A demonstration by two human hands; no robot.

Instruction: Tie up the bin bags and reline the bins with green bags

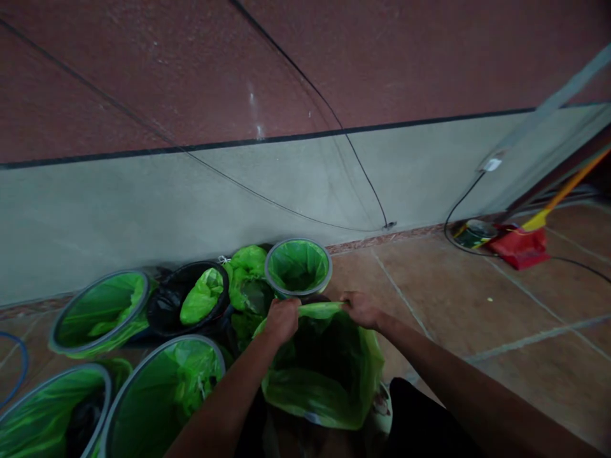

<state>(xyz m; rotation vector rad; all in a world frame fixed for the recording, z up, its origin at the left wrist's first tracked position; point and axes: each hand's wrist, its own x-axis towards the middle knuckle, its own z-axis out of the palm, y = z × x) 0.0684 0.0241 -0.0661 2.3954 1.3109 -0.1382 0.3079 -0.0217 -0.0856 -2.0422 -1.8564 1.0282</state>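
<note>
I'm having the left hand (284, 319) and right hand (361, 309) pinch a wrinkled, filmy green bag (315, 406), a round bin (330, 264) standing just beyond

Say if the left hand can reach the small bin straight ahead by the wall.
Probably yes: the small bin stands just past the left hand, mouth uncovered. That hand grips the edge of the green bag, so may need to let go first.
</note>
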